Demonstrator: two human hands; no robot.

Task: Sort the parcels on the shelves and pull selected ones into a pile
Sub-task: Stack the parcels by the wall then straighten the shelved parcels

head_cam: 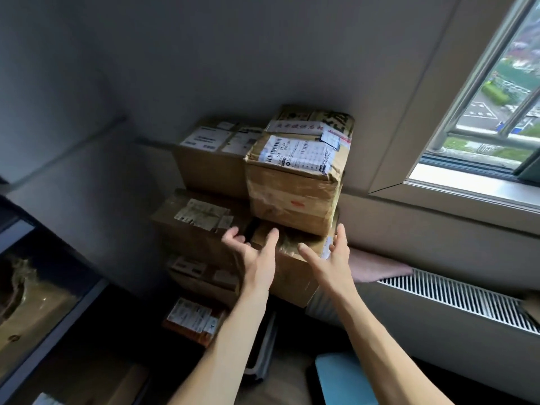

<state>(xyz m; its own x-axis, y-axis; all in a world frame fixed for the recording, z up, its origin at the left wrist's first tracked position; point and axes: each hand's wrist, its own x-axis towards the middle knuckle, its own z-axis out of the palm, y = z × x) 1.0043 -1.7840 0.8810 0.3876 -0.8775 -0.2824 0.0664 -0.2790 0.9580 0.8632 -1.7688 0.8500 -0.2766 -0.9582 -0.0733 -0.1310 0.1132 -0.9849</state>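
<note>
Well, the parcels stand heaped in the corner where the plain grey wall (204, 54) meets the window recess, and what they rest on is hidden by the heap itself. Topmost at the front is a brown cardboard parcel wrapped in clear tape with a white shipping label (292, 194); it sits on a plain brown carton (292, 273). Behind it rises a box with bold black print (317, 119), and to its left a wider carton with two white labels (210, 168). Lower left lie a flat dark carton with a torn label (193, 226) and an orange-edged packet (190, 320). The person's left hand (254, 249) and right hand (330, 255) reach out side by side, palms facing each other, fingers spread and loose, holding nothing, right in front of the plain carton; whether the fingertips touch it I cannot tell. To the right, daylight comes through the aluminium-framed window (496, 97) above a pale sill (467, 188), with a slatted white radiator grille (455, 299) below.
</note>
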